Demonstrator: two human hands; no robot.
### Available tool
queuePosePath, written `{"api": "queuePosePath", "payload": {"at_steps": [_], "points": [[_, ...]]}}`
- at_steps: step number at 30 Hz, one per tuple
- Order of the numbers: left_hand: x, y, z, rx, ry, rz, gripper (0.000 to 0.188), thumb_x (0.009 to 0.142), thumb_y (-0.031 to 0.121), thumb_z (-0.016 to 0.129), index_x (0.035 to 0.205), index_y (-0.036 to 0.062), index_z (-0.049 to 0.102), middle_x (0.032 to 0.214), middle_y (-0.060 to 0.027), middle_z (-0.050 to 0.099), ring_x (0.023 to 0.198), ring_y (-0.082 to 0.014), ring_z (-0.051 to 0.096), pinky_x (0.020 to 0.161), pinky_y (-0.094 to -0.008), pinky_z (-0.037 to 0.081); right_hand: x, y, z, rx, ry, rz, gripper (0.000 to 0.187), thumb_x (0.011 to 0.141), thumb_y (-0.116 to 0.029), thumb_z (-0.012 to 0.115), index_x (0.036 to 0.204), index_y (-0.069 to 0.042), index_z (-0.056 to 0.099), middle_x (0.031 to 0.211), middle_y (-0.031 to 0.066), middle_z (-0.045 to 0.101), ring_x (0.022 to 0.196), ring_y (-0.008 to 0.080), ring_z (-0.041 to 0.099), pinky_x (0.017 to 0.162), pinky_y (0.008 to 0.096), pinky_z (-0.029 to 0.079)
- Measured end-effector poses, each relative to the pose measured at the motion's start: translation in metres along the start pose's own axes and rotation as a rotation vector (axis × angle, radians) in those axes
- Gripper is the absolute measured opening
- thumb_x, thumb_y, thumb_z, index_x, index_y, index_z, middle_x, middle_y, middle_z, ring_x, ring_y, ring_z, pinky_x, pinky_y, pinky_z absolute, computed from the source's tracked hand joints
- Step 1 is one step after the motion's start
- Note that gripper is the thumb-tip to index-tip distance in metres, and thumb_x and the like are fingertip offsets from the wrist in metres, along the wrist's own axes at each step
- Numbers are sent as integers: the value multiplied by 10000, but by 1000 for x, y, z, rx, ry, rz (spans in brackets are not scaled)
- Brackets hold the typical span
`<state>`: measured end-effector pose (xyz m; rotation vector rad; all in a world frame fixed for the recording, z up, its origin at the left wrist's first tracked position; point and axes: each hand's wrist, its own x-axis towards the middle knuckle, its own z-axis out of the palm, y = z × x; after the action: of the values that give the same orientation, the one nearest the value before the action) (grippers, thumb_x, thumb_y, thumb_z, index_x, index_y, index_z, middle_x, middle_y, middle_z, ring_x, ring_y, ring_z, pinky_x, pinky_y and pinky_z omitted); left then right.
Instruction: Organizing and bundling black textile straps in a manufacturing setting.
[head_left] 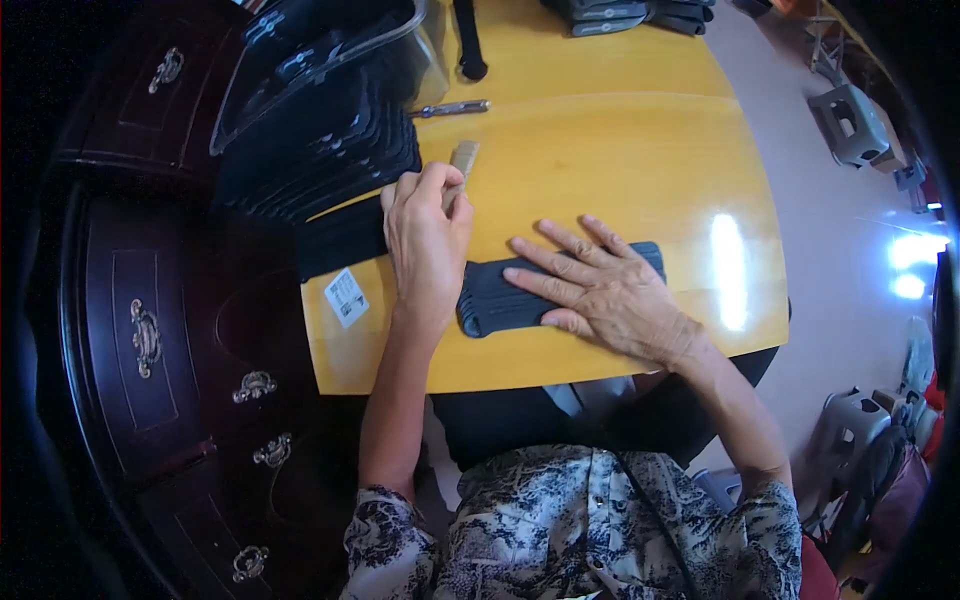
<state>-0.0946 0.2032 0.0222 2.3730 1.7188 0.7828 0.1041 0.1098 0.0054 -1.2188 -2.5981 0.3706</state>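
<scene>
My right hand (620, 305) lies flat with its fingers spread on a dark grey, ribbed piece of folded fabric (495, 300), pressed against the table. My left hand (428, 230) is closed in a pinch around a small tan strip (464, 158), whose far end sticks out past the fingers; what it is made of I cannot tell. Under and beside the left wrist lies a flat black fabric piece (345, 237). Close to it, a white printed label (346, 297) lies near the table's left front edge.
A stack of dark folded fabric pieces (350, 150) stands at the left, against a clear plastic bin (430, 60). A slim pen-like tool (452, 108) and a black strap (467, 40) lie on the yellow table (620, 140). More grey bundles (610, 14) sit at the far edge.
</scene>
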Motion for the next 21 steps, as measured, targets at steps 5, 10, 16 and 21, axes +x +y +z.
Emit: {"api": "queuePosePath", "payload": {"at_steps": [5, 10, 16, 21], "points": [[-68, -1, -40, -217, -75, -261, 162, 821, 0, 637, 978, 27, 610, 885, -91, 569, 792, -206, 561, 684, -327, 476, -3, 2, 2, -46, 20, 21, 540, 947, -440, 425, 1453, -262, 362, 1523, -4, 317, 1425, 209, 244, 1172, 448, 152], [-106, 1, -43, -422, -154, -409, 171, 841, -19, 638, 1007, 8, 607, 902, -72, 554, 741, -123, 565, 615, -244, 483, -3, 2, 3, -81, 15, 23, 539, 947, -451, 425, 1449, -266, 366, 1514, 0, 336, 1422, 210, 253, 1169, 450, 160], [-115, -3, -39, -535, -107, -363, 136, 877, 0, 613, 1012, 3, 619, 886, -64, 563, 727, -128, 567, 624, -250, 472, -3, 1, 4, -87, 8, 25, 545, 940, -459, 429, 1447, -269, 368, 1515, -9, 333, 1420, 209, 255, 1169, 449, 161], [-111, -3, -43, -497, -153, -408, 138, 882, 2, 608, 1018, -1, 629, 873, -59, 568, 713, -123, 565, 624, -247, 471, -2, -1, 5, -111, 18, 25, 538, 943, -463, 416, 1448, -285, 363, 1517, -26, 329, 1425, 196, 241, 1173, 439, 151]]}}
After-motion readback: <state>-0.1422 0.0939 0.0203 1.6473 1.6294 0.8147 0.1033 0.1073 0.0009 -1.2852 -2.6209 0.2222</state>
